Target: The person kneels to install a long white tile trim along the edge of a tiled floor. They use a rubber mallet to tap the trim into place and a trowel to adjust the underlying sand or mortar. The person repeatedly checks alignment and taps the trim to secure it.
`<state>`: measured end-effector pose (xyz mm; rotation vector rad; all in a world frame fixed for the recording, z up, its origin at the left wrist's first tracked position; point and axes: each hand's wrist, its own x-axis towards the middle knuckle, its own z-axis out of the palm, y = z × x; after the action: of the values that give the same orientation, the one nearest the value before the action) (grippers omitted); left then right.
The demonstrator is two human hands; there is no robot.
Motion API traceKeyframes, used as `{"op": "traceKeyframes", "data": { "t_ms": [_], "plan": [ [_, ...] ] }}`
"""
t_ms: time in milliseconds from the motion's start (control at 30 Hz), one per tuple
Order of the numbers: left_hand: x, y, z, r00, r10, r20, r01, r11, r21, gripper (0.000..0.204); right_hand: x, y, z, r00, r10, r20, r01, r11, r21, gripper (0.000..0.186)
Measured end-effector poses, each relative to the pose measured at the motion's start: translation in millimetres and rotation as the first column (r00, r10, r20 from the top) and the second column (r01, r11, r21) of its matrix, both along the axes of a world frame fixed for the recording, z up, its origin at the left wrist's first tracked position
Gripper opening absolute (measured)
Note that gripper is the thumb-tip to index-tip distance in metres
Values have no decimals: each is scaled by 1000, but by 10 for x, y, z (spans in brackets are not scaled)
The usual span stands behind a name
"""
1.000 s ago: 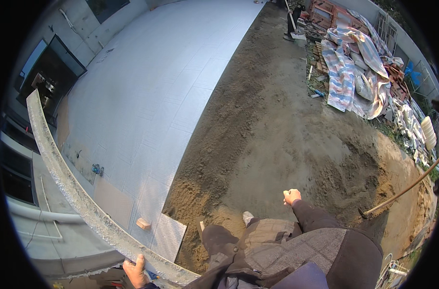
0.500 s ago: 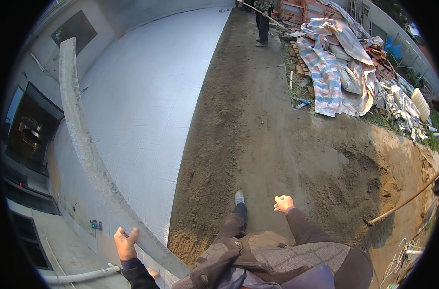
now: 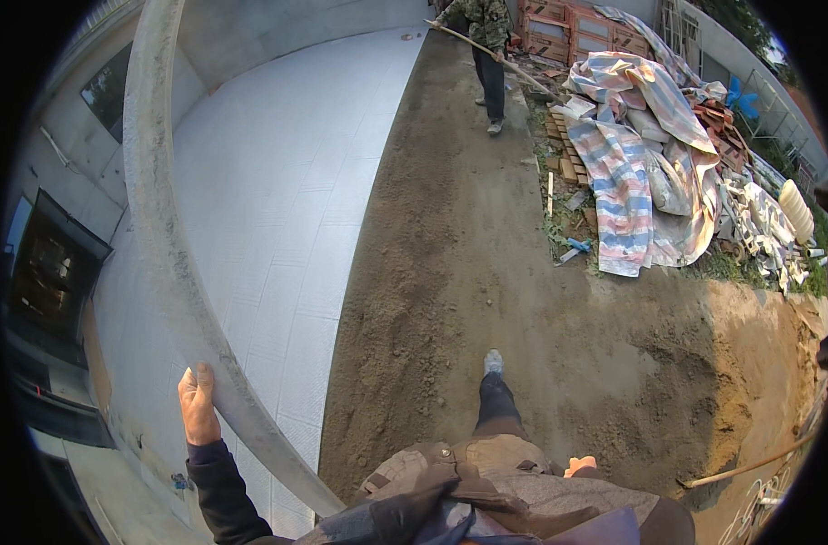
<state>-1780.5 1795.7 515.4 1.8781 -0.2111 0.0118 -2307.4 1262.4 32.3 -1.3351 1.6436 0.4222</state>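
A long, grey, cement-stained straightedge (image 3: 182,263) runs from beside my waist up past the top left of the view, bowed by the lens. My left hand (image 3: 198,409) grips its left edge, thumb on the near face; the other fingers are partly hidden. Its near end passes behind my clothing. My right hand (image 3: 580,467) shows only as a small curled part beside my right hip, with nothing seen in it. My shoe (image 3: 493,361) is on damp grey-brown ground (image 3: 509,263).
Pale paving (image 3: 277,209) lies left, bordered by loose soil (image 3: 391,300). Ahead, a person (image 3: 491,68) holds a long pole (image 3: 500,59). Right are striped tarpaulin (image 3: 614,182), rubble, and a wooden handle (image 3: 750,461) near a soil heap. A building with a doorway (image 3: 55,259) stands left.
My left hand and the straightedge have swung up and forward. My right hand has drawn back toward my hip. I have stepped forward, and the person ahead appears closer.
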Motion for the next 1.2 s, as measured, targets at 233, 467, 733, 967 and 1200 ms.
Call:
{"op": "traceKeyframes", "data": {
  "t_ms": [233, 467, 733, 967, 1200],
  "plan": [
    [1313, -1839, -21, 998, -7, 58, 6, 1000, 10, 45, 2822, -2138, -232, 984, -121, 132, 136, 984, -112, 26],
    [2840, -3128, 191, 995, -97, 13, 98, 994, -43, 46, 6384, -3355, 382, 817, 225, 531, -119, 967, -227, 33],
    [5022, -4266, -516, 990, -131, -58, 121, 983, -140, 45, 8162, -4040, 314, 803, 392, 449, -320, 919, -231, 34],
    [6691, -5121, -428, 981, -119, -154, 100, 987, -127, 45, 7559, -4784, 125, 996, 61, 68, -56, 995, -83, 30],
    [7710, -5771, -454, 979, -34, -201, 14, 995, -103, 39, 8421, -5644, -42, 795, 477, -374, -557, 818, -142, 40]
  ]
}}
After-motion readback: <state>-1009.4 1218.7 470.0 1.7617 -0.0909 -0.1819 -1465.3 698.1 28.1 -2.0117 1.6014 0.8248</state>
